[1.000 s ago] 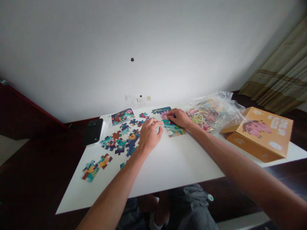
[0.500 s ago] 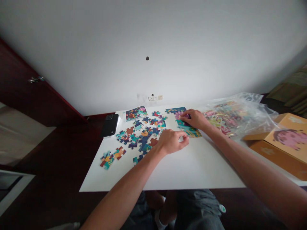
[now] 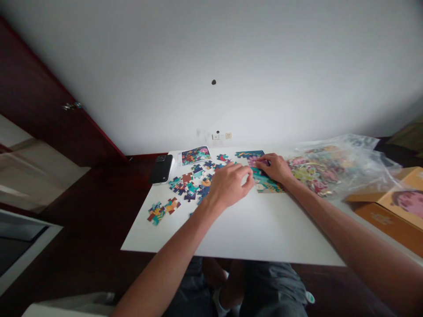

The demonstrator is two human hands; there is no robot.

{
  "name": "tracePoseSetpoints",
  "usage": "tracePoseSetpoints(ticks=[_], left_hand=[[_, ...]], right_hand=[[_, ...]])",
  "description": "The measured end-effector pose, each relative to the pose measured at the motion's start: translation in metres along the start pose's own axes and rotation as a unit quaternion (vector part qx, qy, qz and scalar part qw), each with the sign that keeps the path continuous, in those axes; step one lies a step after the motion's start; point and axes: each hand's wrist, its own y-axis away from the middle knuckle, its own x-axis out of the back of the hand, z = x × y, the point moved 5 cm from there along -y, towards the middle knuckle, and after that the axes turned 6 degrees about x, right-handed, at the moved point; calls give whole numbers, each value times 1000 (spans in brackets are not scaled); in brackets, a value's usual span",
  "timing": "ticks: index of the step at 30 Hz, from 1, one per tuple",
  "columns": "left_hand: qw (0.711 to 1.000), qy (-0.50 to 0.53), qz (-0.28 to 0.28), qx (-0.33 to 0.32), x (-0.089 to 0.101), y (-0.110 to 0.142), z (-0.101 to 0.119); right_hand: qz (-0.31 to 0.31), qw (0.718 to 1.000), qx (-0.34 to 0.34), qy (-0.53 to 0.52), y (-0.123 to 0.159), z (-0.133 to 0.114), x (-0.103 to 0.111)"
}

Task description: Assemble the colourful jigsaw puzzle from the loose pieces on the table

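Note:
On the white table (image 3: 257, 229) lies a partly joined puzzle section (image 3: 267, 184). My right hand (image 3: 276, 167) rests on its far end, fingers stretched flat over a pink and purple part. My left hand (image 3: 231, 184) hovers just left of that section with thumb and fingers pinched together; what they hold, if anything, is hidden. Several loose colourful puzzle pieces (image 3: 194, 182) are scattered left of my left hand. A short joined strip (image 3: 249, 154) lies at the far edge.
A small joined cluster (image 3: 161, 210) lies apart at the near left. A reference picture (image 3: 195, 155) and a black phone (image 3: 161, 169) sit at the far left corner. A clear plastic bag of pieces (image 3: 319, 169) and an orange box (image 3: 393, 209) are on the right.
My left hand has moved from the loose pieces toward the joined section, fingers pinched. My right hand has stayed on that section. The camera has turned left.

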Motion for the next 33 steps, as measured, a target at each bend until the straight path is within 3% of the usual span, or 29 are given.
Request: tracePoseSetpoints(ticks=[4,6,9,12,20,25,28,33], left_hand=[[997,-54,-5,46,47,22,-45],[993,-82,-48,71,63,41,-78],[980,-113,-138,86,77,69,-118],[971,-119,-184,99,82,88,-138],[971,-120,-162,130,81,93,-147],[962,-154,-167,155,76,77,-144],[967,-156,-142,143,55,50,-131],[973,-180,-132,67,-4,-10,-109]], right_hand=[[7,1000,0,3,-1,4,-2],[9,1000,-1,3,-1,5,-3],[6,1000,-8,3,-1,6,-3],[-2,1000,-15,1,0,6,-3],[-5,1000,-4,-7,-1,5,-2],[-6,1000,-9,-5,0,2,0],[-3,1000,-12,-6,1,0,1],[1,1000,-12,-10,1,0,0]])
